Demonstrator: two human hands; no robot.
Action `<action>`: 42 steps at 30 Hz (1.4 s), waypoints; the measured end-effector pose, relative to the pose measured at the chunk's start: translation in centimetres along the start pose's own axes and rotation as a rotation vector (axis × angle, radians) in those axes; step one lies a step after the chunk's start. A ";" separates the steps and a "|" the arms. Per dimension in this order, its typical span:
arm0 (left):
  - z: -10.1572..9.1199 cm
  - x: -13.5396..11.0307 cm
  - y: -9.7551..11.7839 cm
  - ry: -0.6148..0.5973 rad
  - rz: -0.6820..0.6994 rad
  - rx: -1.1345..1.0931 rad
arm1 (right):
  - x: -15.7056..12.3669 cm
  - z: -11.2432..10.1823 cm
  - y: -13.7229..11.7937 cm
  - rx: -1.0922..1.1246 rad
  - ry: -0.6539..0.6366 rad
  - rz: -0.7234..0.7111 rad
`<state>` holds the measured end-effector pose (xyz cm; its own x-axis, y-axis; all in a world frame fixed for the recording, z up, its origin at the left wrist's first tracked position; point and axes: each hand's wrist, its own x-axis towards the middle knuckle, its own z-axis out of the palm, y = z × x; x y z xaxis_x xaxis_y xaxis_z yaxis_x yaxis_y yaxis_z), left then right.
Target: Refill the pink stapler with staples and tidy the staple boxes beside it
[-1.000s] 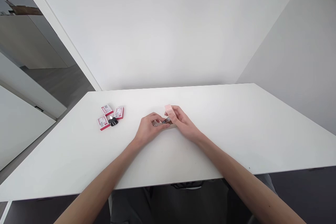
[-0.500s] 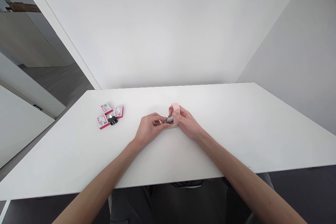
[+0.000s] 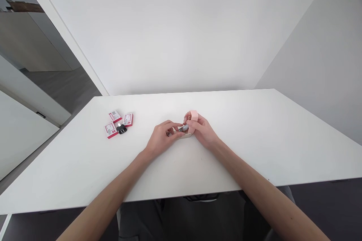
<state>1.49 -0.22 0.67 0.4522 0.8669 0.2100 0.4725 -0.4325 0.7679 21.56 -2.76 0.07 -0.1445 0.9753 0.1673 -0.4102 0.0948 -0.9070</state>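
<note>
Pink stapler [image 3: 193, 116] in closed grip of right hand [image 3: 202, 132], left hand [image 3: 161, 140] pinched on its metal part.

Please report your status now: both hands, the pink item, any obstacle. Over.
Right hand grips pink stapler, top raised. Left hand at its metal part, grip unclear. Three small boxes and black item lie apart, to the left.

Both hands meet mid table [image 3: 254, 131]: right hand [image 3: 202, 131] holds a pink stapler [image 3: 192, 119], left hand [image 3: 161, 139] pinches its metal part. Red-white boxes [image 3: 118, 123] sit off left.
</note>
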 end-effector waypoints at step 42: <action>-6.9 1.1 -4.5 0.546 -0.235 0.417 | 0.8 -1.4 0.2 0.190 0.386 0.010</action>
<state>-5.36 4.41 1.60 -0.0877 0.9016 0.4235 0.8092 -0.1835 0.5581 22.59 -1.66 -0.52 0.1835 0.9826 -0.0305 -0.5745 0.0820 -0.8144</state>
